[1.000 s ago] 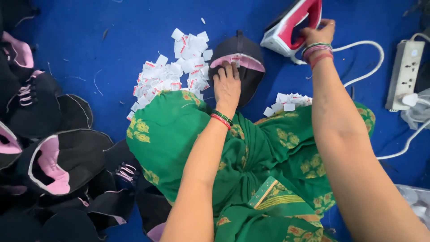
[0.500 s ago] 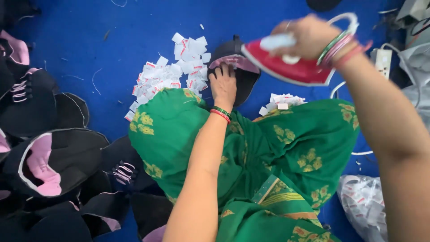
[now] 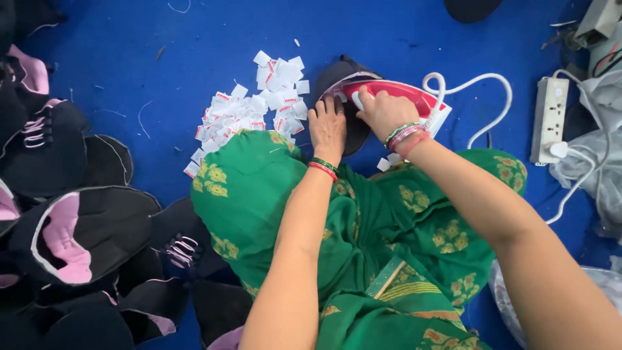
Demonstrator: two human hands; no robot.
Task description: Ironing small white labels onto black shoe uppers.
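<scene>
Iron (image 3: 395,97) lies on the black piece (image 3: 346,104) on the blue floor (image 3: 162,39); your right hand (image 3: 383,113) grips it, fingers clenched. Your left hand (image 3: 328,126) presses the piece flat, fingers released, beside white tags (image 3: 249,110).

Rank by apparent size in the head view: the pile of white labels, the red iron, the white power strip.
1. pile of white labels, widest spread.
2. red iron, partly covered by the right hand.
3. white power strip, though near the iron's size, so unsure.

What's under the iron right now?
The red and white iron, held by the right hand, sits on a black shoe upper that the left hand presses flat. Whatever lies directly beneath its soleplate is hidden.
</scene>
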